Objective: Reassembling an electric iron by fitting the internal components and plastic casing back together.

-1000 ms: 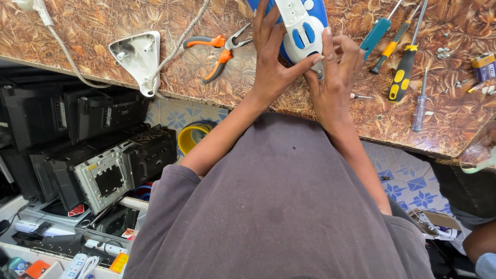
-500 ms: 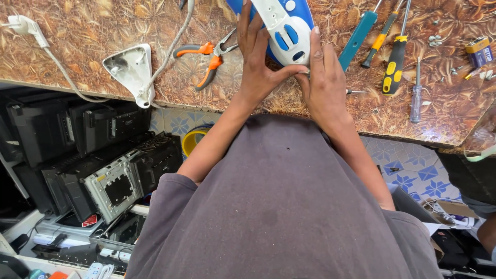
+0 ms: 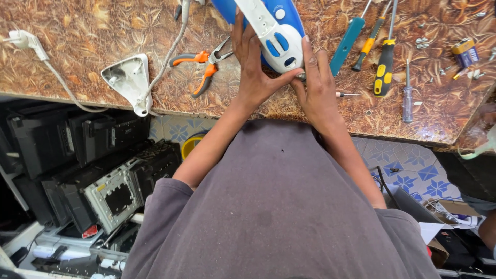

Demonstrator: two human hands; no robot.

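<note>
Both hands grip iron (image 3: pixel 271 33) | left hand (image 3: pixel 253 70), right hand (image 3: pixel 318 88) | iron now tilted

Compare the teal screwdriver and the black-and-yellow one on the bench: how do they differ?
The teal screwdriver has a plain, one-colour handle; the black-and-yellow screwdriver has a two-tone handle. The teal one leans rightward toward its tip, while the black-and-yellow one lies nearly straight up the picture. The teal one lies closer to the right hand. Both lie flat on the bench, handles toward the person, untouched.

Blue-and-white clothes iron (image 3: pixel 274 36), tilted on tabletop, gripped both sides.
</note>
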